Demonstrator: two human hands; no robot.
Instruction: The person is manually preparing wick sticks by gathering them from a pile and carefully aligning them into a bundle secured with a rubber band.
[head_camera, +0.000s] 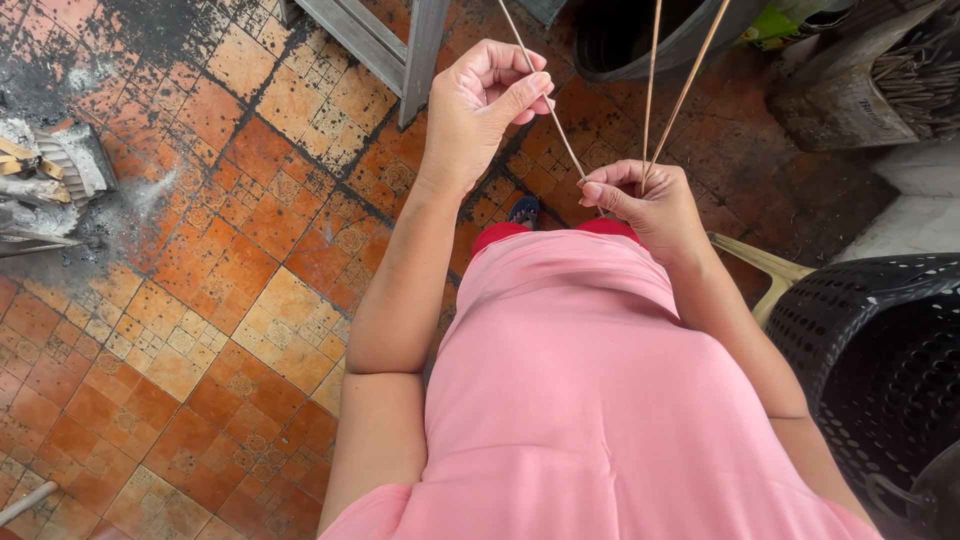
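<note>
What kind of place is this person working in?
Probably a home craft workspace, perhaps a porch or yard. The worn orange tiled floor carries ash and debris, a black perforated basket stands alongside, and both hands hold thin sticks.

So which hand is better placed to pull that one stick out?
Probably the left hand: it already pinches the single thin stick apart from the others. The right hand grips where the sticks meet.
</note>
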